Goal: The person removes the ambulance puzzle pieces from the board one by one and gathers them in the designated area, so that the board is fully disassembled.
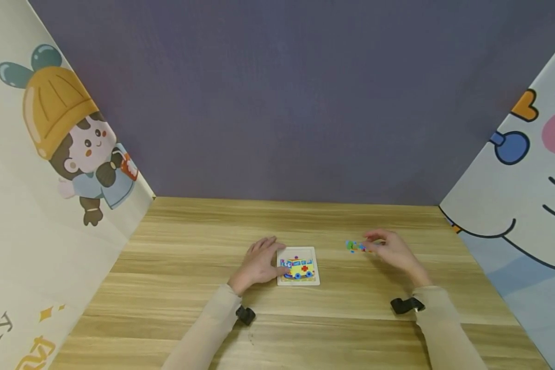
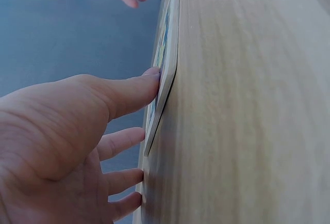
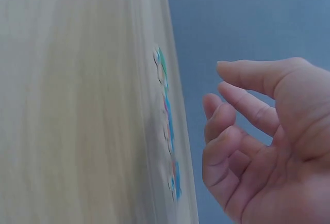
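Observation:
A square jigsaw puzzle [image 1: 300, 268] in a white tray [image 1: 317, 275] lies on the table, its lower part filled with a yellow ambulance picture and its upper part pale. My left hand [image 1: 262, 262] rests at the tray's left side. In the left wrist view the thumb [image 2: 136, 92] presses on the puzzle's face, and the other fingers reach straight past the tray's edge. Over to the right, my right hand [image 1: 393, 251] hovers beside a row of loose colourful puzzle pieces [image 3: 169, 126], fingers loosely bent with nothing between them. It partly covers the pieces in the head view.
The wood-grain table [image 1: 189, 288] runs back to a dark upright panel [image 1: 296, 103]. Pale walls with cartoon prints stand at the left [image 1: 9, 154] and right. A black wrist strap [image 1: 407, 305] is on each sleeve.

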`<state>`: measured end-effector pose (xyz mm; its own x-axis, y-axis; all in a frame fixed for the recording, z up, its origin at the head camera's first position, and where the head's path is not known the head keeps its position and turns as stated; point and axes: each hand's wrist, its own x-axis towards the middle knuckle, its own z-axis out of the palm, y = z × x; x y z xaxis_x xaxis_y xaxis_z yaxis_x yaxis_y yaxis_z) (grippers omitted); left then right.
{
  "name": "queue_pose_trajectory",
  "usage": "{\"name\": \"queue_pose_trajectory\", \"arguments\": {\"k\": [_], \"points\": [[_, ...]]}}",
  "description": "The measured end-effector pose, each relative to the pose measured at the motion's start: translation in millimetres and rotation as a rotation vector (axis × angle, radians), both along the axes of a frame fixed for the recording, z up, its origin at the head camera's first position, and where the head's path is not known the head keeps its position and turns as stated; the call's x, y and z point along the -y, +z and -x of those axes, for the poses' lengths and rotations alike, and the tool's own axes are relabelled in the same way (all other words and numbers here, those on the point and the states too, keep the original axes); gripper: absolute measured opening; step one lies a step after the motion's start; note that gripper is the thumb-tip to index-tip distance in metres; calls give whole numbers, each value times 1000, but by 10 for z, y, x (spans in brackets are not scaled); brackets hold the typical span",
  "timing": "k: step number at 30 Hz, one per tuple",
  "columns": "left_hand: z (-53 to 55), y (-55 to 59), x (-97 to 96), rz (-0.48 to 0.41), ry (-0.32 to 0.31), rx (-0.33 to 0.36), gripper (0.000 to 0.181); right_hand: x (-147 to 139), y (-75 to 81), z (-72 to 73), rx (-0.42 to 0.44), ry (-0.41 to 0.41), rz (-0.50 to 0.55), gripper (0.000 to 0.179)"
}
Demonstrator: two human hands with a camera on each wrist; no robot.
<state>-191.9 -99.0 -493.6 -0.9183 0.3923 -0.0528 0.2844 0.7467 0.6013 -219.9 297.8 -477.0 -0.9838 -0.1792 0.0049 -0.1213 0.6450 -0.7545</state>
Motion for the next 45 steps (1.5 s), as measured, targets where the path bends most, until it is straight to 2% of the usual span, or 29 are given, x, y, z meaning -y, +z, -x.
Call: {"name": "queue_pose_trajectory", "arguments": {"k": [5,12,20,26,36,45], "points": [[-1,2,2,-4,1,0,65,164,-27,6,-9,43,-14,38],[-1,2,0,-6,1,3,65,401,-44,-10,47,126,14,39],[7,-14,-3,3,4,0,66,673,-118,19,-10,159,-27,32],[10,-16,-8,5,6,1,66,836,-154,29,-11,189,-6,29],[6,-16,-6,1,8,4,66,1121,-177,-27,113,266,69,30],[2,-2,5,4,8,-5,65,1363,-153,-94,115,356,100,27]]}}
